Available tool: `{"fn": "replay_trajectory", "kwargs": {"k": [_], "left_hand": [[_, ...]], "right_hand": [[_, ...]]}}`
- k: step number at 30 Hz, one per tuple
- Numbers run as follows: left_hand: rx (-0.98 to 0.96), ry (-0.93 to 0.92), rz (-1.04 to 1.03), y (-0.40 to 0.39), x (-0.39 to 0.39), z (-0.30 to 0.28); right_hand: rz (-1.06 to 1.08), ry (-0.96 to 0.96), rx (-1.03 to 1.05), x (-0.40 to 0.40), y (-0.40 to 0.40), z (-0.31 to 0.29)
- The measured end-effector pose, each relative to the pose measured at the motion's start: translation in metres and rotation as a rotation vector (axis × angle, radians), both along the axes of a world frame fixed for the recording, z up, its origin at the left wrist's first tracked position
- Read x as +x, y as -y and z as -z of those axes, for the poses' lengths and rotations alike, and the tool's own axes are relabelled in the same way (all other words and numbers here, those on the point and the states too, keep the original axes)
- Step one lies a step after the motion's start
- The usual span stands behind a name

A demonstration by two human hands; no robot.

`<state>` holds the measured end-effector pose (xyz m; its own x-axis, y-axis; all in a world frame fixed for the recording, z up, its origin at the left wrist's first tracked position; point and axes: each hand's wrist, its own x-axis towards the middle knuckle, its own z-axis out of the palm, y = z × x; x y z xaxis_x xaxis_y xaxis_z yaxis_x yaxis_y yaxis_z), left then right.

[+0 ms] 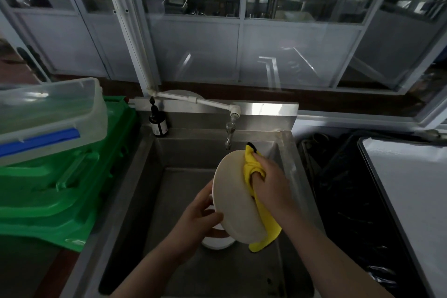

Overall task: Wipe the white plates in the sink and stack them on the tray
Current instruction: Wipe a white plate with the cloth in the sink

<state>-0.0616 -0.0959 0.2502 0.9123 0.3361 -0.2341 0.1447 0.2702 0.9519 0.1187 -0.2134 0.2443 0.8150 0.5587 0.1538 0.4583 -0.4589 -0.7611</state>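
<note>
Above the steel sink (154,176) a white plate (232,198) is tilted up on edge. My left hand (198,220) grips its lower left rim, thumb over the edge. My right hand (268,181) holds a yellow cloth (251,167) and presses it against the plate's right side; the cloth's tail hangs below the plate. Under the held plate, part of another white plate (217,242) lies on the sink floor. A tray (411,189) with a dark rim and pale surface sits at the right edge.
A tap (229,133) on a white pipe hangs just above the plate. A dark bottle (158,123) stands at the sink's back left corner. Green crates (55,191) with a clear plastic box (48,113) on top fill the left side. A black bag-lined bin (343,189) sits between sink and tray.
</note>
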Motion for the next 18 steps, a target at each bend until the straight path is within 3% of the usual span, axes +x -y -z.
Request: {"fn": "replay_trajectory", "kwargs": {"k": [18], "left_hand": [[0.054,-0.016,-0.056,-0.002,-0.016,-0.002]], "right_hand": [[0.158,-0.251,-0.13,-0.025,0.03,0.032]]}}
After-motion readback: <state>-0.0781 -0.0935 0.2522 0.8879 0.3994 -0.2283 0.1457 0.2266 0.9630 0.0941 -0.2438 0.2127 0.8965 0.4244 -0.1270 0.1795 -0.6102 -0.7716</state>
